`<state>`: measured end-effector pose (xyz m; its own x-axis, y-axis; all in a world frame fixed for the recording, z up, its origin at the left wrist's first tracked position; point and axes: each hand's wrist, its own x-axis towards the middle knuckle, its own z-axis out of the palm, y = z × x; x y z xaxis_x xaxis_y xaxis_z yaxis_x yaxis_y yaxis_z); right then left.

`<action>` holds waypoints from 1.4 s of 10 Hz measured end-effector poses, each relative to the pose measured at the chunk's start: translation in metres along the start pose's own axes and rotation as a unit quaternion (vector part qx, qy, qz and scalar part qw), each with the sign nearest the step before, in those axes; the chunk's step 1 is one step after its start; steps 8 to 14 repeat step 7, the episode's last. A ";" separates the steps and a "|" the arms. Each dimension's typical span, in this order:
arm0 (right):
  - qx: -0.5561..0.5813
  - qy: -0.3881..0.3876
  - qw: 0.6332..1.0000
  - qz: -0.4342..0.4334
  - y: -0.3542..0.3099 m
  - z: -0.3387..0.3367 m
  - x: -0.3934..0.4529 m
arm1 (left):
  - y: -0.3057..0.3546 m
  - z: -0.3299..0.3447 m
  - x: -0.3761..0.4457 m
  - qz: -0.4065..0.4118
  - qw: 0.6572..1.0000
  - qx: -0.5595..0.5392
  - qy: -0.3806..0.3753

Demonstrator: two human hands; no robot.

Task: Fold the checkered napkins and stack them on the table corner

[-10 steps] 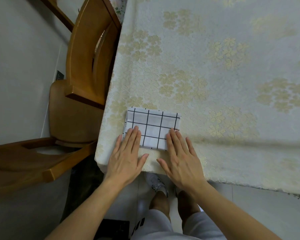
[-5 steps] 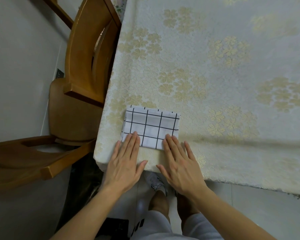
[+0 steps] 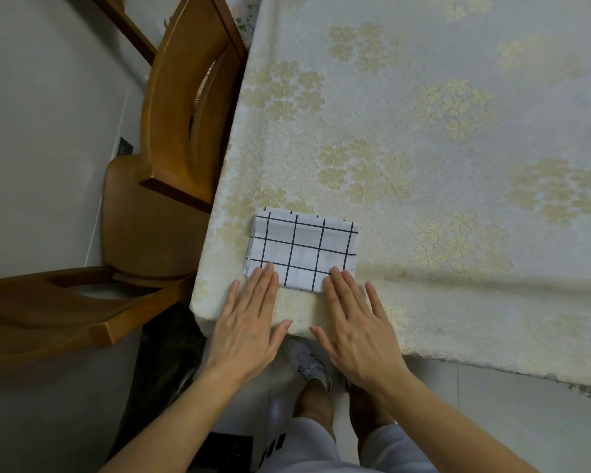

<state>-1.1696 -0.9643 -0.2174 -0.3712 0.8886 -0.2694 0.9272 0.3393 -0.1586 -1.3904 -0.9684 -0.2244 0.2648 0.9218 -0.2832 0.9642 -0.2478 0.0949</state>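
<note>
A folded stack of white napkins with a black grid (image 3: 302,249) lies at the near left corner of the table (image 3: 423,138), which wears a cream cloth with gold flowers. My left hand (image 3: 248,324) is flat, palm down, its fingertips just touching the stack's near left edge. My right hand (image 3: 357,324) is flat too, fingers spread, fingertips on the stack's near right corner. Neither hand grips anything. A lower layer peeks out at the stack's far and left edges.
A wooden chair (image 3: 171,158) stands tight against the table's left side, and a second wooden chair (image 3: 48,312) is at the lower left. The cloth hangs over the near edge (image 3: 458,336). Below it are my legs and a white shoe (image 3: 309,365) on the tiled floor.
Both hands have slid back toward me off the napkin stack, from covering its near part to touching only its near edge. The stack has stayed put.
</note>
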 end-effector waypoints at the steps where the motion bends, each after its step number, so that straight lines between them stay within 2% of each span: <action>1: 0.001 -0.008 1.000 0.000 0.001 0.005 0.000 | 0.000 0.002 0.001 0.000 1.000 -0.001 -0.004; 5: 0.005 0.008 1.000 -0.016 0.008 -0.001 0.003 | 0.005 -0.004 0.001 -0.011 1.000 -0.002 0.028; 7: 0.009 0.027 0.999 -0.027 0.014 -0.024 0.014 | 0.009 -0.026 -0.005 -0.063 0.996 -0.031 0.063; 14: 0.009 0.027 0.999 -0.027 0.014 -0.024 0.014 | 0.009 -0.026 -0.005 -0.063 0.996 -0.031 0.063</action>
